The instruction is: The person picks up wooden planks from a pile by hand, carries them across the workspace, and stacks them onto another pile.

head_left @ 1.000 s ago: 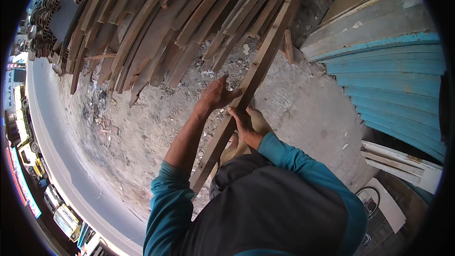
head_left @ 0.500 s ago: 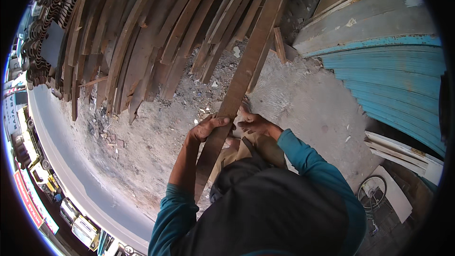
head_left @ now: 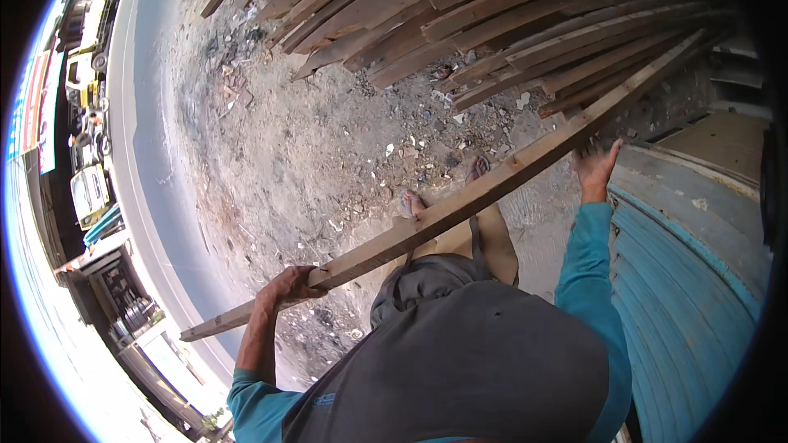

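Observation:
A long wooden beam (head_left: pixel 460 207) slants across in front of my body, from low on the left to high on the right. Near its left end my left hand (head_left: pixel 293 285) is wrapped around it. My right hand (head_left: pixel 597 166) is open at the beam's near edge on the right, palm showing and thumb spread. Its fingertips are partly hidden at the beam's underside, so I cannot tell how firmly they touch it. The beam's far right end reaches the stacked timber.
A pile of long brown timbers (head_left: pixel 492 20) fills the upper side. Rubble-strewn ground (head_left: pixel 287 139) lies around my sandalled feet (head_left: pixel 413 202). At right are blue corrugated metal sheets (head_left: pixel 681 279). A road (head_left: pixel 156 115) with parked trucks (head_left: pixel 89 189) runs along the left.
The beam has swung from steep to slanting across my body. My left hand has moved left along with it; my right hand has moved out to the right and opened. My view has turned.

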The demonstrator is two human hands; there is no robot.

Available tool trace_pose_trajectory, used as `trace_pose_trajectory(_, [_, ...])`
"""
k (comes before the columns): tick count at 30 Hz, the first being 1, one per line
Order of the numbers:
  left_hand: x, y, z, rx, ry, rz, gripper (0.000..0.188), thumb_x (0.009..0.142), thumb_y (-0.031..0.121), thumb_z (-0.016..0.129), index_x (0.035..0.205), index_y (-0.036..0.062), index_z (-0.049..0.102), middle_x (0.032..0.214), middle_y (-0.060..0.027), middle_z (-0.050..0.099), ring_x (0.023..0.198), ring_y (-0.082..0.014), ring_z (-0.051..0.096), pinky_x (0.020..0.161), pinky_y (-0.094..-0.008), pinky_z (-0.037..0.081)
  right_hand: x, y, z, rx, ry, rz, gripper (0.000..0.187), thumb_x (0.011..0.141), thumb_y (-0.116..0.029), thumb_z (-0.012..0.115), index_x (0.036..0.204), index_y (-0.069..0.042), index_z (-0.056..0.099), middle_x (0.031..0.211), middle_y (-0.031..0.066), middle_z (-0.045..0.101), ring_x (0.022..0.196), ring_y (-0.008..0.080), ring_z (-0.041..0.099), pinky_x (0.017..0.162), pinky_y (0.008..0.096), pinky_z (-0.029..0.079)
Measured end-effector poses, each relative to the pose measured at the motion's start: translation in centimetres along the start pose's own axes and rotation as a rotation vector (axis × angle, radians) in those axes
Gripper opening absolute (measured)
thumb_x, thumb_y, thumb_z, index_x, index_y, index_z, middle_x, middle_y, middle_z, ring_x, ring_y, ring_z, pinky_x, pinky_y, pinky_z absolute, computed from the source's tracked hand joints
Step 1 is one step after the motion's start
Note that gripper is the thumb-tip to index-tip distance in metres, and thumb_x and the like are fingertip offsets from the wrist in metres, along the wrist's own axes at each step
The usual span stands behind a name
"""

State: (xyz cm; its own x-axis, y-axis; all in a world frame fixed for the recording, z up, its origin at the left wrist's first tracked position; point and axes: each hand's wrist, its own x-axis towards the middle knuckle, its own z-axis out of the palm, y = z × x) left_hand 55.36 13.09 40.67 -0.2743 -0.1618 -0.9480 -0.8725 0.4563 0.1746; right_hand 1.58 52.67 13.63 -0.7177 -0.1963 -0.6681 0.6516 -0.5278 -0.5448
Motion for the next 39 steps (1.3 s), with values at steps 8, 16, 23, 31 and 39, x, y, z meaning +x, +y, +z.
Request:
trace_pose_trajectory(8, [2.7, -6.3, 9.4, -0.017, 0.219, 0.101, 0.041, 0.078, 0.031, 0.075, 0.116, 0.0164, 0.066, 0.095, -0.0128, 0.072, 0.091, -0.0329, 0.069, 0.08, -0.0453, 0.053, 0.5, 4.6, 0.0, -0.297, 0.113, 0.091, 0.064, 0.087, -0.046, 0.07, 0.141, -0.022, 0.046, 0.13, 0.0051, 0.049, 0.109, 0.0274, 0.051, 0.088, 0.0506, 0.053])
trace_pose_trajectory(16, [-2.4, -19.2, 8.5, 0.038, 0.555, 0.094, 0.022, 0.075, 0.027, 0.074, 0.094, 0.0178, 0.069, 0.084, -0.0026, 0.071, 0.082, -0.0277, 0.069, 0.075, -0.0427, 0.051, -6.0, 15.1, 4.2, -0.277, 0.113, 0.04, 0.052, 0.086, -0.057, 0.06, 0.115, -0.014, 0.055, 0.087, 0.0072, 0.056, 0.077, 0.0216, 0.057, 0.068, 0.0375, 0.052])
trace_pose_trajectory(23, [-6.4, -35.8, 4.3, 0.192, 0.905, -0.065, 0.015, 0.066, 0.02, 0.074, 0.079, 0.018, 0.067, 0.077, -0.002, 0.067, 0.077, -0.0254, 0.068, 0.077, -0.0401, 0.046, -16.5, 31.4, 11.9, -0.173, 0.103, 0.003, 0.071, 0.078, -0.072, 0.06, 0.115, -0.013, 0.047, 0.077, 0.0071, 0.05, 0.066, 0.0197, 0.052, 0.062, 0.0355, 0.048])
trace_pose_trajectory(31, [-4.7, -43.9, -5.7, 0.163, 1.117, 0.022, 0.02, 0.063, 0.017, 0.075, 0.082, 0.0179, 0.068, 0.074, -0.0015, 0.066, 0.08, -0.0219, 0.067, 0.08, -0.0377, 0.044, -15.0, 39.1, 19.2, -0.133, 0.132, 0.126, 0.079, 0.077, -0.079, 0.055, 0.112, -0.009, 0.049, 0.078, 0.0056, 0.05, 0.065, 0.0196, 0.052, 0.06, 0.0334, 0.047])
trace_pose_trajectory(39, [1.8, -52.2, -18.5, 0.222, 1.168, 0.106, 0.019, 0.065, 0.025, 0.078, 0.079, 0.0178, 0.067, 0.072, -0.0007, 0.064, 0.079, -0.0212, 0.065, 0.076, -0.0373, 0.043, -10.8, 48.9, 28.3, -0.154, 0.065, 0.058, 0.078, 0.077, -0.081, 0.054, 0.115, -0.013, 0.049, 0.079, 0.0059, 0.051, 0.064, 0.02, 0.052, 0.059, 0.0343, 0.047])
